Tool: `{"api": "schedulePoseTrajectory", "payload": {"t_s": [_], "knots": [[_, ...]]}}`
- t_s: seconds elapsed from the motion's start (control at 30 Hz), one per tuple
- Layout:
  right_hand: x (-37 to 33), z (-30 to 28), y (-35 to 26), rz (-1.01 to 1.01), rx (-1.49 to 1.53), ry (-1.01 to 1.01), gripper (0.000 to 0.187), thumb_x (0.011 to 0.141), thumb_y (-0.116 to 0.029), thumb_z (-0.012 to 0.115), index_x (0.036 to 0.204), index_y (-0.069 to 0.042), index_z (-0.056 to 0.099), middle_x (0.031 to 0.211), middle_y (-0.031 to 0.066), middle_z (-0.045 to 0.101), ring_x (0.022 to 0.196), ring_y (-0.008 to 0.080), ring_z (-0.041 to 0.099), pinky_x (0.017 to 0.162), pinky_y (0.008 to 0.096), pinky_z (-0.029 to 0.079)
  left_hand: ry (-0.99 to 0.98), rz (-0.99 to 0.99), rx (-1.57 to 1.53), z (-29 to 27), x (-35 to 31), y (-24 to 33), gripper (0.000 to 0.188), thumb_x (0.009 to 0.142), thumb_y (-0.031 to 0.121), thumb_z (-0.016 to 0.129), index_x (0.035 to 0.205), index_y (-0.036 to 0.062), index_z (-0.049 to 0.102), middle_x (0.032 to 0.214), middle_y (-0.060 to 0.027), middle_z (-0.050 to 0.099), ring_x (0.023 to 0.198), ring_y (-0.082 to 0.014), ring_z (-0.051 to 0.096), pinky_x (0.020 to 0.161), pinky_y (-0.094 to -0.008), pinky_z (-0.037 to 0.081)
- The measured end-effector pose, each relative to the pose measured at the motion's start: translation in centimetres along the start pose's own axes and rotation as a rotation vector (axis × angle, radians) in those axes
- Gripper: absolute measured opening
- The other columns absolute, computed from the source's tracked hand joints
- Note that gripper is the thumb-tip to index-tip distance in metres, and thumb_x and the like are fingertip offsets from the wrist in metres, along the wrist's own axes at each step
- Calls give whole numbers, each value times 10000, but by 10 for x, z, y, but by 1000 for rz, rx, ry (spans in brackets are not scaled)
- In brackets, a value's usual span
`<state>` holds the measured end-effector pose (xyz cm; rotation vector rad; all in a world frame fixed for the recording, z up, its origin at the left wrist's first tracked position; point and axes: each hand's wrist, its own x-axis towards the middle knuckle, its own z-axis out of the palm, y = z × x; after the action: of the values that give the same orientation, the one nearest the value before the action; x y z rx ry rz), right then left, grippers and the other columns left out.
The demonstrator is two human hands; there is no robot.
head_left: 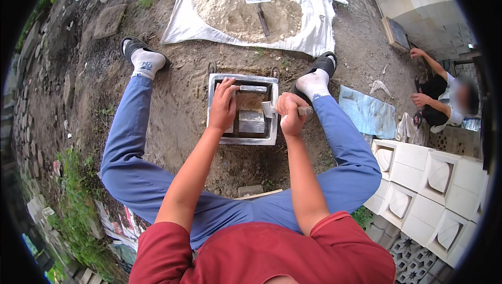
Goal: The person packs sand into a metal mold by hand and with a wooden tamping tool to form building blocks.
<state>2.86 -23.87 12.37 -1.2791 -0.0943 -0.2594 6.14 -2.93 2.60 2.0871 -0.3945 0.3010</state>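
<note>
Box-shaped mould: grey metal by look, smooth rim, dull sheen. Scraper: flat metal blade, dull. Powder heap: dry, matt, grainy. White sheet: woven plastic by look, creased. Blue sheet: thin, wrinkled — plastic-like. Pale blocks: smooth, matt, like cast concrete. Ground: rough earth. Trousers: matt cloth — soft folds.

I log one head-worn fisheye, facing steeply down: red shirt at six o'clock, metal box close, near centre, sandy heap farther, toward twelve.
</note>
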Motion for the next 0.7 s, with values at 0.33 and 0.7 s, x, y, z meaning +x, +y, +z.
{"api": "schedulePoseTrajectory", "payload": {"t_s": [0.33,0.7], "knots": [[23,-1,8,-92,-125,-171,363,938,-127,543,635,-14,378,593,27,386,546,123,363,527,339,280,27,-109,471,-33,-40,-2,471,963,157,627,1426,116,550,1611,-141,446,1531,-374,364,1259,-600,223],[40,13,80,-237,-310,-428,121,936,-72,667,872,16,614,757,96,620,683,193,604,662,368,504,36,-482,313,-16,-48,-19,644,1053,383,567,1638,244,338,1678,-251,304,1498,-466,376,1185,-552,367]]}}
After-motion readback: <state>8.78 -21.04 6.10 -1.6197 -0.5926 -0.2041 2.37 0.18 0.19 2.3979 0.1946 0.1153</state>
